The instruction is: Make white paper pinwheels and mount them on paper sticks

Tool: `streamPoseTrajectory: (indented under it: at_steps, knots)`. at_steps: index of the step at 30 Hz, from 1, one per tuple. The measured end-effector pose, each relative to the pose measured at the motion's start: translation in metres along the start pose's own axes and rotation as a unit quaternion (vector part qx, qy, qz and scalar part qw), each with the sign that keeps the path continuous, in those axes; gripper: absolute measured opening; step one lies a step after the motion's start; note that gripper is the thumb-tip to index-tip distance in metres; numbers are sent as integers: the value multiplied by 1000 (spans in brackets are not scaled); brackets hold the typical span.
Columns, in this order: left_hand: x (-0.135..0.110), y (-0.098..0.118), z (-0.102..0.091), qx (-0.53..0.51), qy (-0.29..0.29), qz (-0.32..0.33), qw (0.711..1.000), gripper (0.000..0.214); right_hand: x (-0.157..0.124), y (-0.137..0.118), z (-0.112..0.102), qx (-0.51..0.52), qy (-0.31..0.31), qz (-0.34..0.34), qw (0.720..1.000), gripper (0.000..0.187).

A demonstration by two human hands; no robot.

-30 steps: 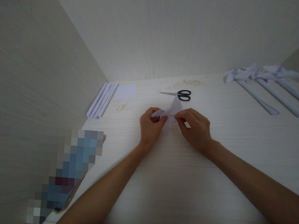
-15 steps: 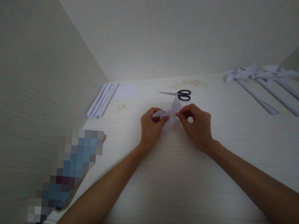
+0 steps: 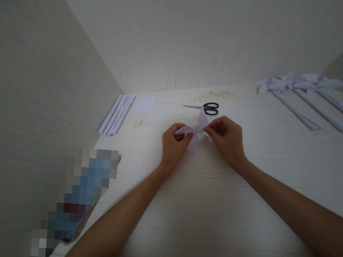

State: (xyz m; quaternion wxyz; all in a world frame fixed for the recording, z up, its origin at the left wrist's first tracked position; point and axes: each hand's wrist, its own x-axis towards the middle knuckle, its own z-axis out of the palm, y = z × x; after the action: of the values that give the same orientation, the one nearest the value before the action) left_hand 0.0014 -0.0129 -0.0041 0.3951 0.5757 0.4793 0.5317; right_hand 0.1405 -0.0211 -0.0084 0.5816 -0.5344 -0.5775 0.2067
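Mid-frame, the left hand (image 3: 174, 146) pinches a white paper pinwheel (image 3: 201, 122). Beside it, the right hand (image 3: 226, 140) presses its fingertips together.

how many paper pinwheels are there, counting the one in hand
4. One held pinwheel is in the left hand; three lie at far right on the table: left pinwheel, middle pinwheel, right pinwheel. Their blades crowd together, so another could be hidden.

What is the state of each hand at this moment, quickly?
Left hand: closed, holding the folded white paper by thumb and fingers.
Right hand: closed in a pinch beside it; anything between the fingertips is too small to tell.
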Motion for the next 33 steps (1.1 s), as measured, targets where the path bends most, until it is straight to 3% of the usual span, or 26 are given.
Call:
streamPoseTrajectory:
  at_steps: [9, 26, 33]
  knots:
    - [-1, 2, 0, -3, 4, -4, 1000, 14, 0, -1, 0, 19, -16, 3, 1000, 10]
    - [0, 3, 2, -12, 13, -24, 1000, 15, -9, -13, -3, -144, 44, -144, 978, 7]
    - [2, 1, 1, -26, 23, -34, 999, 17, -13, -12, -3, -186, 22, -212, 959, 8]
